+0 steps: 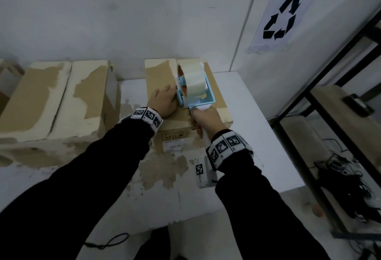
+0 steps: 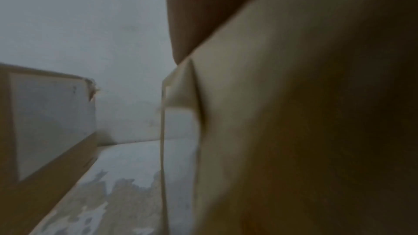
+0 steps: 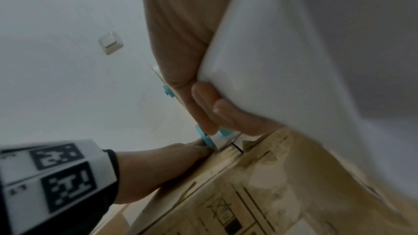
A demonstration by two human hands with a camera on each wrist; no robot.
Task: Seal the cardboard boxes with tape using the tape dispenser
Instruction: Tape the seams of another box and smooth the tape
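**Dispenser on the box top, both hands at work**

Nearest the body, two dark sleeves reach forward over the table [image 1: 257, 127], whose white top is worn brown in patches and has bare room toward its near and right edges. A small white block with a black-and-white marker [image 1: 200, 170] lies on it just under the right wrist.

Further out, the right hand [image 1: 208, 119] has its fingers [image 3: 226, 112] wrapped tight round the white handle [image 3: 282, 51] of the dispenser [image 1: 195, 90]. This blue frame with its clear tape roll sits on top of the box [image 1: 165, 123], along the middle seam, its far end close to the box's back edge. The left hand [image 1: 164, 101] lies flat on the lid just left of the dispenser, fingers straight and touching its blue side. The box's near face carries a printed label; its right edge sits well in from the table's right edge.

Left of it, across a strip of bare table, stands a bigger box [image 1: 59, 94], cut off at the left. Behind all is a white wall; to the right, a recycling sign [image 1: 282, 18] and a black shelf [image 1: 329, 98].

Hidden: the dispenser's blade and where tape meets cardboard. The left wrist view is blurred, filled by the box [image 2: 282, 113].
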